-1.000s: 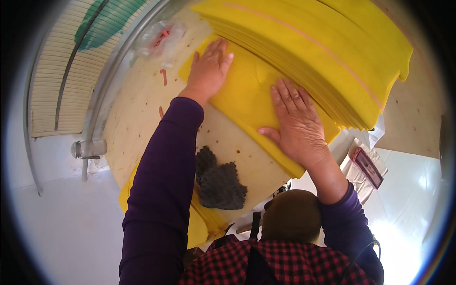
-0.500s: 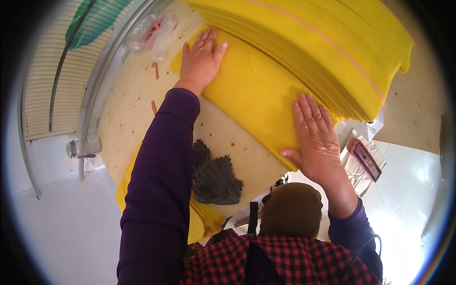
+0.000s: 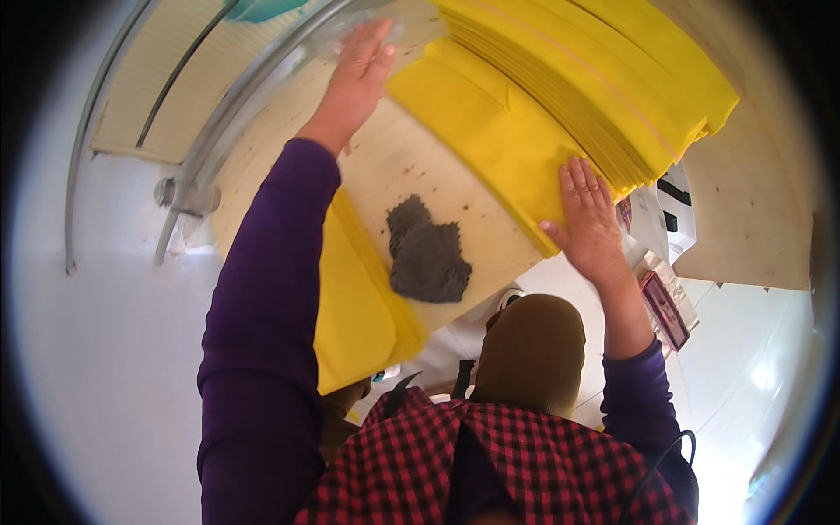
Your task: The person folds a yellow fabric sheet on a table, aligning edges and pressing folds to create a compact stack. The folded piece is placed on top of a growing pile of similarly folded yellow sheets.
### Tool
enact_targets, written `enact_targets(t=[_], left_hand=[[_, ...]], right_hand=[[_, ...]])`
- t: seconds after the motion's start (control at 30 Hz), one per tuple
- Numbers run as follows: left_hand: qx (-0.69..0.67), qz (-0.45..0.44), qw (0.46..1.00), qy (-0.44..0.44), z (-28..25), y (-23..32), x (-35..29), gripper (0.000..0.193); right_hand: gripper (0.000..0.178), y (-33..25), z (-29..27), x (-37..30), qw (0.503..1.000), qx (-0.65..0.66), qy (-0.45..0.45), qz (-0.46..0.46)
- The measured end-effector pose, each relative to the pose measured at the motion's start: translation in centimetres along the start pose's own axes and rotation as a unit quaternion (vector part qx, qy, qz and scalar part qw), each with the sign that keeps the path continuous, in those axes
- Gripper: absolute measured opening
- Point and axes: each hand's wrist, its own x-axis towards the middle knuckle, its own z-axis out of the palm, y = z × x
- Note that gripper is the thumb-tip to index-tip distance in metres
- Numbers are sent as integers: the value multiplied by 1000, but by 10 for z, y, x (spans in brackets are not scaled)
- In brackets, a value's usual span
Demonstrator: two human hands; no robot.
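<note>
My left hand (image 3: 357,74) reaches far up the pale work table (image 3: 411,166), fingers spread, resting on a clear plastic bag (image 3: 350,31) near the table's far edge. My right hand (image 3: 588,214) lies flat, fingers apart, on the near corner of a yellow padded envelope (image 3: 486,140) that lies on the table. Beyond it rises a tall stack of yellow envelopes (image 3: 612,79). A dark grey cloth (image 3: 426,254) sits on the table between my arms.
More yellow envelopes (image 3: 363,306) lie under my left forearm at the table's near edge. A curved metal rail (image 3: 219,131) runs along the table's left side. Small boxes and a white device (image 3: 669,227) sit at the right.
My left hand left the yellow envelope and slid farther up to the plastic bag. My right hand stayed flat on the envelope, now at its near corner.
</note>
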Motion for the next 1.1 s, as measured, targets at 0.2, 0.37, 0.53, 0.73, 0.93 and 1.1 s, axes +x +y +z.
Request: enact_targets(t=[0.2, 0.37, 0.53, 0.73, 0.93, 1.1], left_hand=[[96, -26, 994, 42, -116, 82, -141, 44], [182, -159, 966, 96, -164, 141, -290, 44], [176, -293, 922, 180, -173, 177, -423, 43], [167, -364, 880, 256, -162, 202, -516, 44], [194, -355, 878, 255, -158, 212, -550, 43], [198, -349, 879, 258, -154, 220, -570, 44]], right_hand=[[58, -36, -35, -10, 977, 152, 109, -106], [57, -111, -20, -19, 948, 225, 14, -223], [47, -147, 29, -14, 953, 96, 19, -286], [26, -147, 52, 5, 956, 150, 45, -247], [31, -155, 50, -9, 961, 127, 72, -235], [47, -151, 44, -37, 969, 59, 48, -235]])
